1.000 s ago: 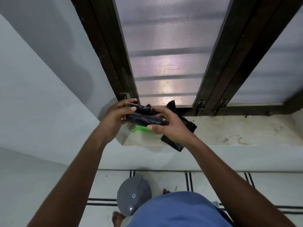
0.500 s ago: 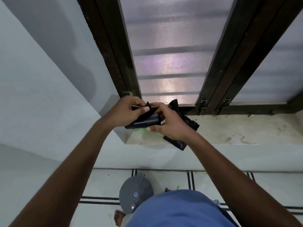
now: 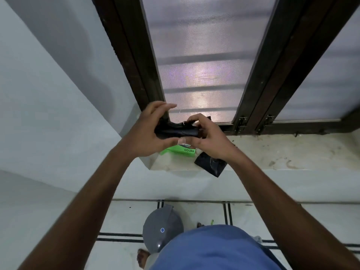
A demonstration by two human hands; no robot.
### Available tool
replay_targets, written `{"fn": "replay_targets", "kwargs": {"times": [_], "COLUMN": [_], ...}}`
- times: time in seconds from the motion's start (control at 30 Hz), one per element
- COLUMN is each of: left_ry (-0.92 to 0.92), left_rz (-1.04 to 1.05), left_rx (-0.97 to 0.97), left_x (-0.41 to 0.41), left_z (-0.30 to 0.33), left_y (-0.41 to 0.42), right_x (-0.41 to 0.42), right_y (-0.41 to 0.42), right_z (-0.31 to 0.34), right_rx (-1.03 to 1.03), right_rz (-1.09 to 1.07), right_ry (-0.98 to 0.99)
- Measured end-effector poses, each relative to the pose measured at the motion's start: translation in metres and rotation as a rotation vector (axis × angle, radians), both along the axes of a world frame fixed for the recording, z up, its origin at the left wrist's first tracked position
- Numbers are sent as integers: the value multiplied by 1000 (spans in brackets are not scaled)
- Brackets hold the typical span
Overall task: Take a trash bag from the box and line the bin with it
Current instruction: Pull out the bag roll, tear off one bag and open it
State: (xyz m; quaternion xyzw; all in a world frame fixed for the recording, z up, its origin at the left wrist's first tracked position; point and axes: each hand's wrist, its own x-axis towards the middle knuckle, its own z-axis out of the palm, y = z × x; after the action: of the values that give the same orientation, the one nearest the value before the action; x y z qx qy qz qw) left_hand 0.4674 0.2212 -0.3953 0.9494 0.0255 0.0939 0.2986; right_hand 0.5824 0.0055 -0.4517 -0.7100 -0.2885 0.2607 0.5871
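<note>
A black roll of trash bags [image 3: 176,131] is held up in front of the window, above the sill. My left hand [image 3: 150,131] grips its left end, thumb underneath. My right hand [image 3: 206,137] pinches the right end, fingers curled over the top. Below the hands a green trash bag box [image 3: 180,151] lies on the sill. A folded black bag [image 3: 210,165] hangs over the sill's front edge, partly hidden by my right wrist. The grey bin [image 3: 162,228] with its lid on stands on the floor below.
The stone window sill [image 3: 282,154] runs to the right, stained and dusty. Dark wooden window frames [image 3: 259,90] with frosted panes rise behind it. A white wall [image 3: 48,114] closes the left side. My bare foot [image 3: 143,258] shows beside the bin.
Both hands have lifted the roll a little higher and turned it, so the green box beneath is now plainly visible. My left fingers have spread over the roll's left end.
</note>
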Motion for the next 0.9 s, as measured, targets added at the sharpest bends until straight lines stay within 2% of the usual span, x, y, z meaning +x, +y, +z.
{"fn": "replay_targets", "kwargs": {"times": [0.1, 0.3, 0.5, 0.7, 0.77, 0.83, 0.9], "left_ry": [127, -84, -221, -148, -114, -104, -74], "left_rz": [4, 212, 202, 255, 239, 214, 285], "left_rx": [-212, -458, -494, -592, -729, -1000, -1161], "left_x": [-3, -6, -8, -9, -11, -12, -7], "left_z": [-6, -12, -12, -12, -11, -4, 4], "left_y": [3, -5, -9, -8, -4, -1, 1], "right_x": [-2, -1, 6, 16, 20, 24, 28], "right_y": [-1, -4, 0, -2, -4, -6, -8], "right_z": [4, 8, 24, 17, 17, 18, 19], "right_rx": [9, 78, 165, 239, 251, 248, 231], "right_rz": [14, -22, -47, -87, -69, -48, -14], "right_ry": [39, 264, 637, 660, 675, 685, 683]}}
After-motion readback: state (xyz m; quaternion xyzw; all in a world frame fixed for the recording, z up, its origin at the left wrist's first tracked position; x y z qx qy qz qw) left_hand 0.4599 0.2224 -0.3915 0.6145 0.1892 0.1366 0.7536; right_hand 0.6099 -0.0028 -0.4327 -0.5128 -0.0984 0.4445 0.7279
